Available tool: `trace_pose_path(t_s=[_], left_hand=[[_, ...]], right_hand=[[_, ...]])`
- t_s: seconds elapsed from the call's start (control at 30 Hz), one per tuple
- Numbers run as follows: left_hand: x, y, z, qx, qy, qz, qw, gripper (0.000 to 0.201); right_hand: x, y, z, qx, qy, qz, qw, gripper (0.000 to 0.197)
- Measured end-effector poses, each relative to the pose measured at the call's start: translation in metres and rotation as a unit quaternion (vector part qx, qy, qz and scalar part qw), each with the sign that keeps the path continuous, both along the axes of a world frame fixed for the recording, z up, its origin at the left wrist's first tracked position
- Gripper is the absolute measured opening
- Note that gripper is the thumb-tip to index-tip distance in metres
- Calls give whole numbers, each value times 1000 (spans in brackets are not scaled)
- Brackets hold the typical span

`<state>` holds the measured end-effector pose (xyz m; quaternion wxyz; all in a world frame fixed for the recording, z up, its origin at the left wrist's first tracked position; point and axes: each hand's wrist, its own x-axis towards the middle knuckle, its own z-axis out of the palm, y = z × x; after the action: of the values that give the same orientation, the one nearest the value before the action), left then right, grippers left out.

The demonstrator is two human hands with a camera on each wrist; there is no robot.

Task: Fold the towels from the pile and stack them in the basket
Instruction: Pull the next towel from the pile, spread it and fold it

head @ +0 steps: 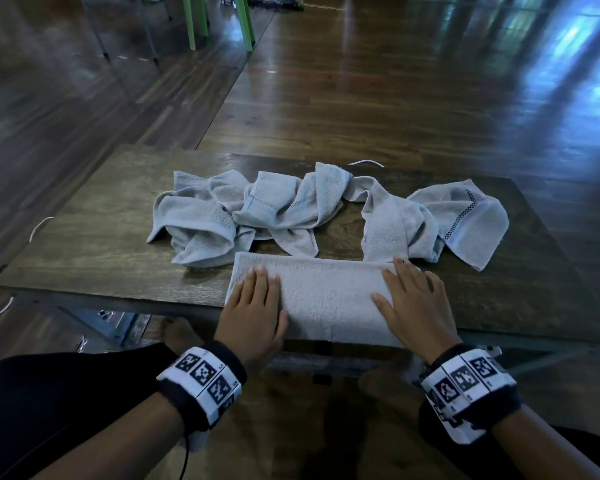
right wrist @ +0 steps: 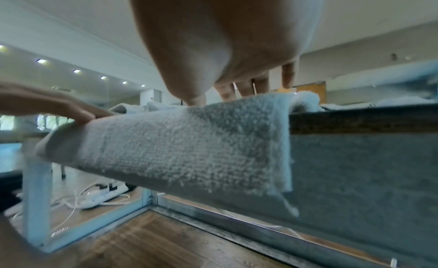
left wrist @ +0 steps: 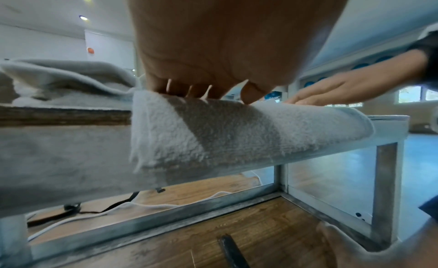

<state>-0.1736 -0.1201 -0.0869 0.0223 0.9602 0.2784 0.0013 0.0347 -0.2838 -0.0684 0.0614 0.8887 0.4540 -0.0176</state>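
A folded grey towel (head: 326, 299) lies at the near edge of the low wooden table (head: 101, 244), its front part hanging over the edge (left wrist: 213, 139) (right wrist: 189, 150). My left hand (head: 257, 306) rests flat on its left end, fingers straight. My right hand (head: 413, 303) lies flat on its right end. Behind it sprawls the pile of crumpled grey towels (head: 274, 209), with one more (head: 465, 220) spread to the right. The left wrist view shows my left hand (left wrist: 201, 92) on the towel's top, and the right wrist view shows my right hand (right wrist: 237, 92) likewise. No basket is in view.
The table stands on a metal frame (left wrist: 386, 187) over a wooden floor. White cables and a power strip (right wrist: 99, 195) lie on the floor under it. Green chair legs (head: 219, 19) stand far back. My knees are below the table's near edge.
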Motion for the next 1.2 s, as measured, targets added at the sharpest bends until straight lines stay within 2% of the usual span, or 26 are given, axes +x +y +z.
trace_pose_path(t_s=[0.1, 0.17, 0.27, 0.4, 0.47, 0.57, 0.63, 0.7, 0.83, 0.9, 1.0, 1.07, 1.2], left_hand=[[9, 12, 2, -46, 4, 13, 999, 76], [18, 28, 2, -63, 9, 36, 997, 80], [27, 53, 5, -43, 35, 70, 996, 88], [33, 52, 15, -16, 57, 88, 994, 76], [39, 33, 26, -24, 25, 60, 998, 59], [45, -7, 32, -39, -71, -78, 994, 36], [50, -35, 31, -43, -101, -171, 979, 37], [58, -54, 22, -57, -82, -228, 969, 42], [70, -64, 3, -16, -75, -250, 965, 46], [74, -67, -1, 10, -89, -253, 963, 57], [78, -74, -1, 25, -104, -239, 965, 64], [82, -79, -3, 40, -114, -233, 965, 62], [87, -83, -4, 55, -129, -216, 966, 52]], right_hand=[[-9, 0, 1, 38, 11, 15, 999, 62], [-11, 4, 0, 43, 65, 10, 997, 57], [-9, 12, 7, 40, 103, 43, 993, 55], [12, 15, 20, 41, 103, 36, 993, 47], [27, 14, 24, 54, 84, 15, 995, 41], [49, 18, 26, 42, 64, 0, 997, 34], [60, 22, 28, 30, 70, 8, 997, 29], [66, 26, 31, 14, 92, 17, 995, 25], [71, 32, 35, -33, 113, 25, 993, 20], [72, 33, 33, -39, 102, 28, 994, 21], [72, 33, 31, -7, 97, 26, 995, 22], [72, 30, 29, 19, 105, 21, 994, 18], [79, 22, 28, 88, 210, -1, 974, 10]])
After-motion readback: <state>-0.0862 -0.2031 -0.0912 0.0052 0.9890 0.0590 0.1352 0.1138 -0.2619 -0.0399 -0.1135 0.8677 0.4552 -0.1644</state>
